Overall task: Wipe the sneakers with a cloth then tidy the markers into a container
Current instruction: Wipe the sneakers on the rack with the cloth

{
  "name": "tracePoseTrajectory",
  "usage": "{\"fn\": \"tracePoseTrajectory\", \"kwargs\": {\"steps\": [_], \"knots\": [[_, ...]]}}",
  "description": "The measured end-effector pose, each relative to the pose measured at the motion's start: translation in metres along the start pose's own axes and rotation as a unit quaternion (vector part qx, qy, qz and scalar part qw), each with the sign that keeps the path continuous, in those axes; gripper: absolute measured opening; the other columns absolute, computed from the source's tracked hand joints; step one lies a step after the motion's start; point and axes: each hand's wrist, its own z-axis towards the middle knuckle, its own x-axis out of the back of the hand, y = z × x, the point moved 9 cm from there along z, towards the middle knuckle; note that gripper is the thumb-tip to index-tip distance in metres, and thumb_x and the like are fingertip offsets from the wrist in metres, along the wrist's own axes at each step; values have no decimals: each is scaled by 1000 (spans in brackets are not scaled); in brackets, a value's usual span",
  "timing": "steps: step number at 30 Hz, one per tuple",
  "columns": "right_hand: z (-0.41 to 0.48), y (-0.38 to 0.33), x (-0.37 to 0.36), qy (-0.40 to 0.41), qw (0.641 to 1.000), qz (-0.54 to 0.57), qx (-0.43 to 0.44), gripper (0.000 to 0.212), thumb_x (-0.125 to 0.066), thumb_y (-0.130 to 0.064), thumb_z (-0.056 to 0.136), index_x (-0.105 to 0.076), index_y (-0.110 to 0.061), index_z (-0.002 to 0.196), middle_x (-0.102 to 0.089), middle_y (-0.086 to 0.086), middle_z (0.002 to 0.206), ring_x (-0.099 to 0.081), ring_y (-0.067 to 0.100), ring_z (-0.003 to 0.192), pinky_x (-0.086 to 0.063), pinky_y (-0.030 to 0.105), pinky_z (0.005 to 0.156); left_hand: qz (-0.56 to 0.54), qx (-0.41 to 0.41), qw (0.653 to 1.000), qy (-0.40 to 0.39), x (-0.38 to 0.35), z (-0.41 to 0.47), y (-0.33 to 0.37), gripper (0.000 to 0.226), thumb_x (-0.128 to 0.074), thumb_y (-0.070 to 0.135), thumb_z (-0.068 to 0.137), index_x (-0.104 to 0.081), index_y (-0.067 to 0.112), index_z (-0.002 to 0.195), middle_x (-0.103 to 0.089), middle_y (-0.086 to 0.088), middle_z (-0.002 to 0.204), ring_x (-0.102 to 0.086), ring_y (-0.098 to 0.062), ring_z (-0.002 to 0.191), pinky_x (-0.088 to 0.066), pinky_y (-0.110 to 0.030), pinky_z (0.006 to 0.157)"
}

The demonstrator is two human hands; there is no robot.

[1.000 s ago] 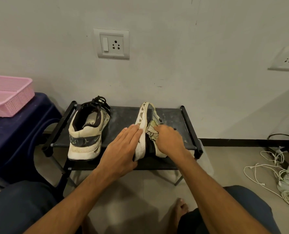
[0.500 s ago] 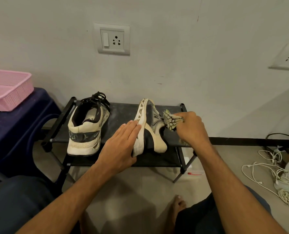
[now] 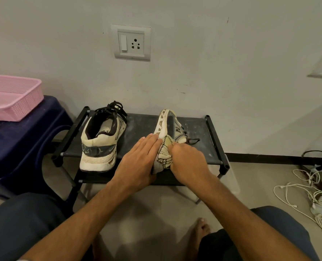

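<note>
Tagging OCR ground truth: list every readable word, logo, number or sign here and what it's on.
"N": on the grey side panel of the white-and-grey sneaker lying on its side.
Dark heel band of the upright white sneaker: pale marking, too blurred to read.
Pale patterned cloth gripped by the right hand: stitching only, no letters.
White wall socket plate: no text readable.

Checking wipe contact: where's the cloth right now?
Head view, just right of centre: the cloth is bunched in the right hand against the sneaker tipped on its side on the black rack, beside the left hand bracing its sole.
</note>
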Motion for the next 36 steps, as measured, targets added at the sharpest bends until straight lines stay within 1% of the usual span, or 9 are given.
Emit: {"fn": "tracePoseTrajectory", "kwargs": {"steps": [4, 7, 12, 18, 21, 25, 29, 32, 36], "knots": [[5, -7, -15, 8, 997, -71, 36, 46, -64, -21, 91, -50, -8, 133, -51, 12, 137, -48, 26, 125, -40, 38, 107, -10, 7, 1000, -6, -1, 1, -1, 103, -85, 31, 64, -30, 10, 149, -31, -10, 155, -24, -23, 145, -13, -36, 118], [11, 1, -15, 22, 997, -74, 27, 48, -62, -20, 93, -47, -7, 137, -47, 13, 142, -44, 27, 131, -37, 40, 111, -8, 7, 1000, -10, 0, 1, 0, 105, -86, 30, 62, -31, 10, 149, -31, -10, 155, -25, -23, 145, -11, -35, 117], [16, 5, -7, 56, 998, -35, -10, 41, -61, -20, 93, -50, -10, 131, -54, 10, 132, -51, 24, 122, -43, 36, 103, -8, 9, 1000, -13, 1, 0, 1, 107, -86, 29, 62, -29, 9, 149, -30, -10, 155, -24, -24, 145, -15, -37, 118], [14, 3, 6, 87, 995, 36, 23, 27, -52, -19, 98, -59, -17, 124, -62, 1, 123, -57, 19, 111, -48, 31, 91, 3, 15, 1000, -22, 0, 0, -3, 109, -87, 35, 60, -31, 7, 148, -35, -12, 153, -30, -25, 143, -17, -37, 116], [30, 18, 6, 65, 997, 35, -1, 32, -51, -13, 97, -59, -18, 127, -61, 0, 126, -58, 20, 113, -49, 34, 91, 23, 12, 999, -29, 1, 2, 0, 109, -86, 40, 57, -35, 8, 147, -38, -11, 151, -33, -26, 141, -14, -38, 115], [38, 34, 4, 33, 993, 102, -44, 44, -47, -7, 95, -55, -23, 135, -62, 4, 129, -60, 25, 112, -51, 40, 92, 31, 10, 999, -32, 1, -3, -1, 109, -84, 46, 57, -36, 8, 147, -39, -11, 150, -36, -26, 140, -14, -39, 114], [36, 31, -2, 13, 989, 146, -34, 51, -47, -7, 94, -51, -27, 140, -61, 3, 131, -59, 24, 112, -49, 37, 91, 41, 4, 999, -19, 14, -13, -1, 103, -82, 43, 58, -40, 6, 144, -42, -13, 148, -39, -28, 138, -19, -40, 115], [33, 26, 3, 34, 987, 157, -30, 50, -48, -7, 93, -52, -27, 139, -62, 2, 130, -59, 23, 113, -49, 36, 92, 52, 5, 998, -21, 24, -22, 0, 101, -82, 43, 58, -42, 5, 142, -45, -14, 145, -42, -29, 136, -23, -42, 113], [28, 11, 6, 44, 988, 151, -5, 47, -49, -8, 94, -54, -29, 136, -64, 1, 127, -61, 23, 110, -51, 37, 90, 64, 17, 997, -32, 30, -29, -3, 105, -83, 54, 56, -43, 9, 142, -47, -10, 145, -43, -25, 135, -22, -39, 113]]}}
